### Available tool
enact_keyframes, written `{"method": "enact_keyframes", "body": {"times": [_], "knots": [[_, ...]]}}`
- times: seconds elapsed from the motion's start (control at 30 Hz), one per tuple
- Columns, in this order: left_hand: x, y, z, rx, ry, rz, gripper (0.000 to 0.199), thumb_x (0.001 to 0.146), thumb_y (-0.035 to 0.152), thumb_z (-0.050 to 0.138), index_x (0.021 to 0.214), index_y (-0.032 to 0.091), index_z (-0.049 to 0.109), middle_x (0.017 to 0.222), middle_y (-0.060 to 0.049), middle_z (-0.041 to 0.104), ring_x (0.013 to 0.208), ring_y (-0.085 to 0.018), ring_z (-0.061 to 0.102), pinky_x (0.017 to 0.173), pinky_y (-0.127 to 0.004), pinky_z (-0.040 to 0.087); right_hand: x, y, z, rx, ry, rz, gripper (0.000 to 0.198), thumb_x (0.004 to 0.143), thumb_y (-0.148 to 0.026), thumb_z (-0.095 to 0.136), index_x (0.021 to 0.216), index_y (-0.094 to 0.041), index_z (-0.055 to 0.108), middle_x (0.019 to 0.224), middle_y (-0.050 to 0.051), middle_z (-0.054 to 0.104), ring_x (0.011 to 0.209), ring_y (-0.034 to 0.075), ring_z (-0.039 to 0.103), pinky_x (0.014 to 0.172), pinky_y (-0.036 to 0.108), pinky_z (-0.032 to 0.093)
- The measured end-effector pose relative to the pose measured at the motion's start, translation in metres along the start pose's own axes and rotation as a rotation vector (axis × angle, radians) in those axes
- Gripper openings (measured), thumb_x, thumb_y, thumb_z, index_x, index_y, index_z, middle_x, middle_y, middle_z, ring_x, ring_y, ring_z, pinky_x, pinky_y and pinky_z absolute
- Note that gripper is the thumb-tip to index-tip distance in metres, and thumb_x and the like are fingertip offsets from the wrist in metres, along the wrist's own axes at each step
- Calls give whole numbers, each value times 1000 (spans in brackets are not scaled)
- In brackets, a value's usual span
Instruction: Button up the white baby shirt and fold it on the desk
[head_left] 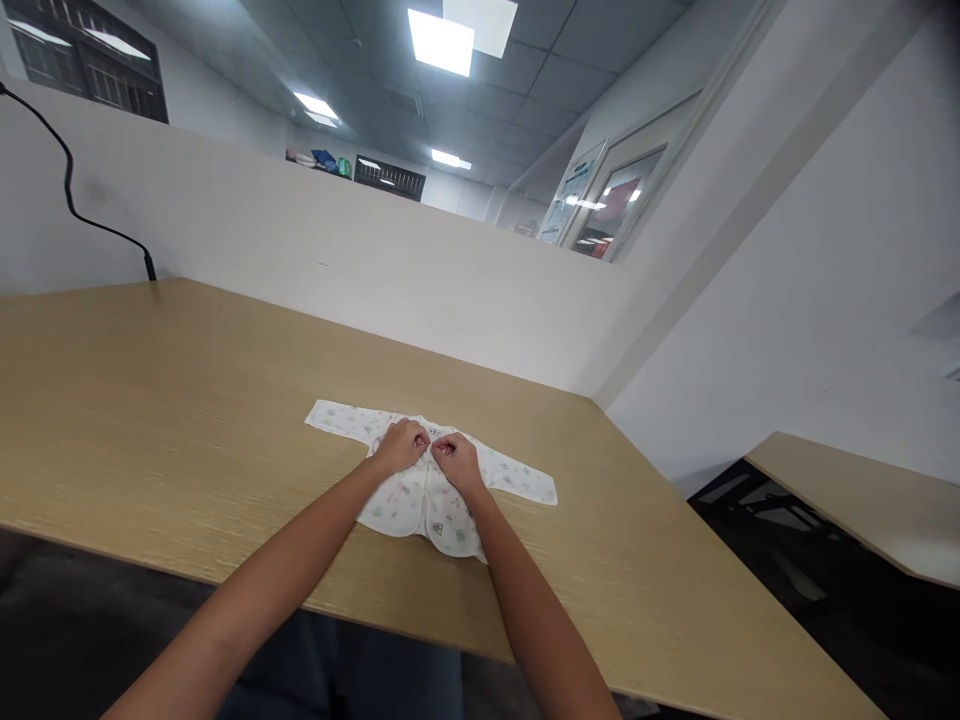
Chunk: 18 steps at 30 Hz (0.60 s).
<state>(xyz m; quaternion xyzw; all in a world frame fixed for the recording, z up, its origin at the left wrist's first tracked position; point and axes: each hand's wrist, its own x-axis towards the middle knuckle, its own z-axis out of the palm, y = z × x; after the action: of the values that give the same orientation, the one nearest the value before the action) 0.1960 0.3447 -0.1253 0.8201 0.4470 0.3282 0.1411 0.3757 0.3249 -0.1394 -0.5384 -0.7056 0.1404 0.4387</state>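
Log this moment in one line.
printed shirt: on table, sleeves spread | left hand: pinching upper front | right hand: pinching upper front

The desk point(187, 400) is light brown. A low white wall point(375, 270) runs along its back edge. A thin black cord point(69, 175) bends down this wall and meets the back edge near the back left corner. Past the right edge is another brown table point(862, 495), with dark shapes under it that are hard to make out. A tall white wall point(825, 280) goes up from the back right corner. Over the back edge, far off, there is a door point(622, 190) with shiny glass, and a poster point(570, 195) beside it. A blue thing point(324, 160) and a green thing point(344, 167) sit close together. Bright square lights point(441, 42) shine on the gray ceiling point(607, 45). A big dark window point(86, 60) is high above the back left corner.
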Motion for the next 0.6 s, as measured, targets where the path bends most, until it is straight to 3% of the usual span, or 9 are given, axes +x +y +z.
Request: {"method": "enact_keyframes", "body": {"times": [0.33, 0.5, 0.6], "knots": [[-2, 1, 0, -23, 21, -10, 14, 79, 17, 65, 84, 20, 79, 89, -4, 76, 89, -21, 65, 82, -29, 45, 0, 1, -1, -25, -45, -104, 12, 75, -26, 56, 79, -20, 65, 81, 2, 62, 75, 18, 54, 73, 29, 43], [-3, 9, -4, -46, 57, -68, 21, 87, 35, 67, 77, 20, 78, 84, -4, 78, 89, -22, 65, 83, -30, 45, 0, 2, -2, -29, -45, -129, 10, 77, -27, 57, 79, -20, 64, 78, 2, 60, 75, 18, 54, 72, 29, 41], [-3, 11, -5, -2, 57, -83, 13, 84, 29, 68, 78, 20, 76, 83, -3, 77, 93, -23, 64, 88, -33, 44, 0, 1, -2, -23, -44, -129, 10, 76, -25, 57, 78, -20, 65, 78, 2, 60, 76, 18, 55, 74, 29, 41]]}}
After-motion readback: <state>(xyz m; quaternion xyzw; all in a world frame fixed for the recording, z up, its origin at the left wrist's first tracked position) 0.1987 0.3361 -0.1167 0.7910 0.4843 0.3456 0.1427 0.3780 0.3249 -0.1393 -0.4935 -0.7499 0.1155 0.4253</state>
